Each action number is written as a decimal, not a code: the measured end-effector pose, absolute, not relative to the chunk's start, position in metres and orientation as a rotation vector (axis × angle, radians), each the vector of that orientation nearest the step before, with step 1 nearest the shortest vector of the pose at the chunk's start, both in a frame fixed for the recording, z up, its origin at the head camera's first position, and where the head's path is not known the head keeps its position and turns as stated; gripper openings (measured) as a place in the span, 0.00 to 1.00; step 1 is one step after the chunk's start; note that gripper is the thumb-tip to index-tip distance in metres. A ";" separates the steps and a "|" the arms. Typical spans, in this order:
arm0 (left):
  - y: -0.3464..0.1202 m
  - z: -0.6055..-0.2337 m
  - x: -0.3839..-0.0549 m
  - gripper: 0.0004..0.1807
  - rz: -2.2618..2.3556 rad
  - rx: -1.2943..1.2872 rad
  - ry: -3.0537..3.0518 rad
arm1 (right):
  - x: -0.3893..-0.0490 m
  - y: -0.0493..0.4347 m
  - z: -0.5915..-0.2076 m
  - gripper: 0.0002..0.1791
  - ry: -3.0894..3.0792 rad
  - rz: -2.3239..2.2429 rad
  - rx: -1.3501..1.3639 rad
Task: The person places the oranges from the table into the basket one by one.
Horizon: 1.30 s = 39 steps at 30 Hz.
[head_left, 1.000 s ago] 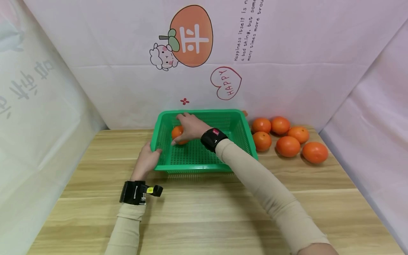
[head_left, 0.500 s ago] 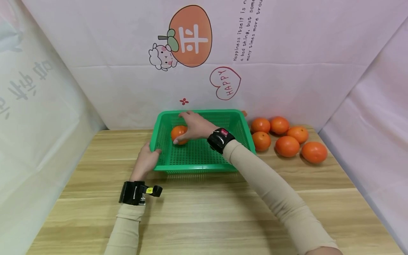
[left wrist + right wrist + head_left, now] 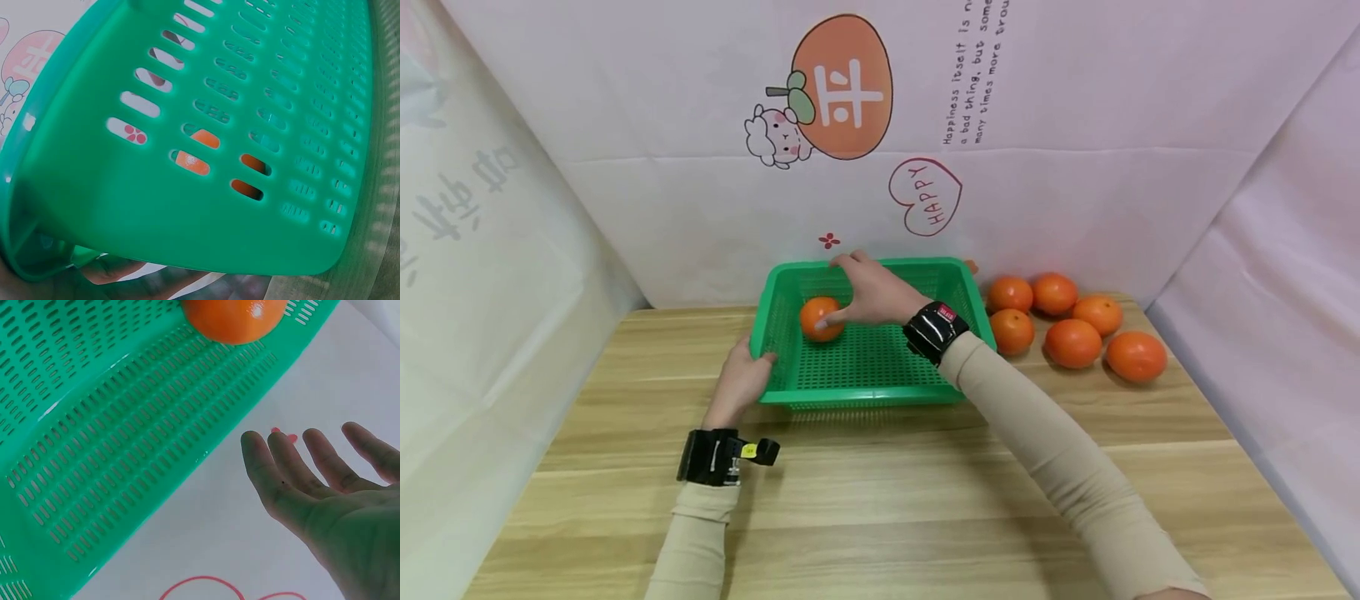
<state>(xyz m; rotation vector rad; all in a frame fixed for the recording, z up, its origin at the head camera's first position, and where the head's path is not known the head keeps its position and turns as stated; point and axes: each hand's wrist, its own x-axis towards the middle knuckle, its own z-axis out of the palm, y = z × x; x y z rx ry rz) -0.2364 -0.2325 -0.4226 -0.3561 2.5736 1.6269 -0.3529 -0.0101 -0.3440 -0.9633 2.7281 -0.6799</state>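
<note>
An orange [image 3: 816, 317] lies in the left part of a green plastic basket [image 3: 872, 395] with slotted walls. My left hand [image 3: 742, 377] grips the basket's left side, thumb over the rim and fingers outside. In the left wrist view the fingers show under the basket wall [image 3: 125, 206], and patches of the orange show through its slots. Over the basket, just right of the orange, is my right hand [image 3: 882, 292] with its fingers spread. The right wrist view shows this hand [image 3: 350, 512] holding nothing, apart from the orange [image 3: 237, 315].
Several more oranges [image 3: 1073, 343] sit on the wooden table [image 3: 880, 492] right of the basket, the nearest close to its right wall. Behind stands a white printed cloth [image 3: 1075, 167], and similar cloth hangs at both sides.
My right hand has come off the orange, drawing right and slightly up with its fingers opening. The orange stays in the basket. My left hand keeps its grip on the basket.
</note>
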 end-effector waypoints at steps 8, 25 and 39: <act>-0.232 -0.422 -0.234 0.31 1.612 -0.365 2.576 | -0.348 0.000 -0.336 0.57 2.738 -0.744 -0.949; -0.231 -0.424 -0.231 0.31 1.623 -0.377 2.578 | -0.344 0.024 -0.326 0.53 2.781 -0.827 -0.980; -0.228 -0.422 -0.232 0.31 1.614 -0.371 2.586 | -0.348 0.048 -0.316 0.54 2.823 -0.837 -0.969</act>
